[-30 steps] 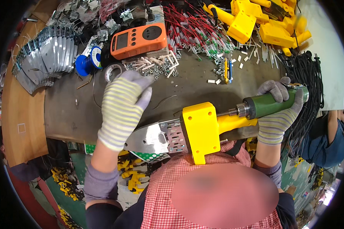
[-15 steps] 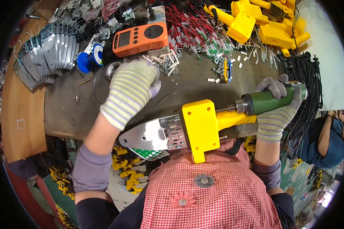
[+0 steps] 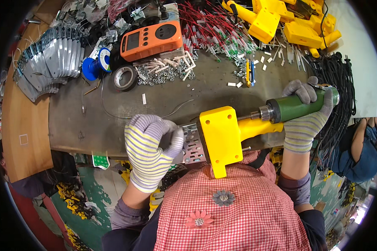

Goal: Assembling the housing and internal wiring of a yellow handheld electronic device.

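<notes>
My right hand (image 3: 309, 119), in a striped knit glove, is wrapped round a green power screwdriver (image 3: 293, 109). Its shaft points left and passes behind the yellow plastic housing (image 3: 220, 138) at my lap. Below the shaft, a yellow handle (image 3: 259, 130) extends from the housing. On the housing's left is a slotted metal guard (image 3: 194, 144). My left hand (image 3: 148, 146), also gloved, is at the guard's left end with thumb and fingers pinched together. Whatever they pinch is hidden, and this hand covers most of the smooth metal plate.
An orange meter (image 3: 151, 40), nuts (image 3: 165, 74), a black tape roll (image 3: 125, 78) and a blue solder spool (image 3: 96, 65) lie toward the back. Metal plates (image 3: 50, 58) fan out at left; yellow housings (image 3: 303, 35) and black cables (image 3: 337, 83) are at right. Another person (image 3: 360, 154) sits at far right.
My left hand has come back from the pile of nuts toward me, down to the guard's left end, uncovering the tape roll. My right hand and the screwdriver have barely shifted.
</notes>
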A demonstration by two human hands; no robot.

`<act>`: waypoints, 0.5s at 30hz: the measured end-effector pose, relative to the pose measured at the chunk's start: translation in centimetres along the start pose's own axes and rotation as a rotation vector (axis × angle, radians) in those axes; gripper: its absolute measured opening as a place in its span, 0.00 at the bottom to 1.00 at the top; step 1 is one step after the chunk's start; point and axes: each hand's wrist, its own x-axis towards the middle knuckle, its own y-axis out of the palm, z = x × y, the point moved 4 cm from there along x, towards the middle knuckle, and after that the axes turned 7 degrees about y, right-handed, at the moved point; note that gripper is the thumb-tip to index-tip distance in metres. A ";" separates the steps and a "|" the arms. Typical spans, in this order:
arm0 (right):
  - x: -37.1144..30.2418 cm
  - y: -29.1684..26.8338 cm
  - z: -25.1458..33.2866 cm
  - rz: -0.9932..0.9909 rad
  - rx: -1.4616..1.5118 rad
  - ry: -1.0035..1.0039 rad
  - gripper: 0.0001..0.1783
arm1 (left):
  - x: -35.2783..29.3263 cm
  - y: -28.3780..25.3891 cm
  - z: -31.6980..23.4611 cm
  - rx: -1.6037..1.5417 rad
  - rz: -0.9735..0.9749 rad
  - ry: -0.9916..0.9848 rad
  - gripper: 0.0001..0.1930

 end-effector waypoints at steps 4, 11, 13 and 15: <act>0.1 0.0 0.1 -0.012 -0.010 -0.016 0.20 | 0.3 0.0 0.5 -0.008 -0.035 -0.095 0.09; 0.6 -0.5 0.2 -0.022 -0.009 -0.012 0.21 | 0.7 -0.1 0.8 -0.137 0.120 -0.143 0.23; 0.9 -0.3 0.0 -0.038 0.005 -0.004 0.21 | 1.4 0.5 0.4 -0.098 0.252 -0.007 0.22; 1.3 -0.4 -0.1 -0.040 -0.007 -0.008 0.21 | 1.6 1.3 0.9 -0.174 0.299 -0.077 0.20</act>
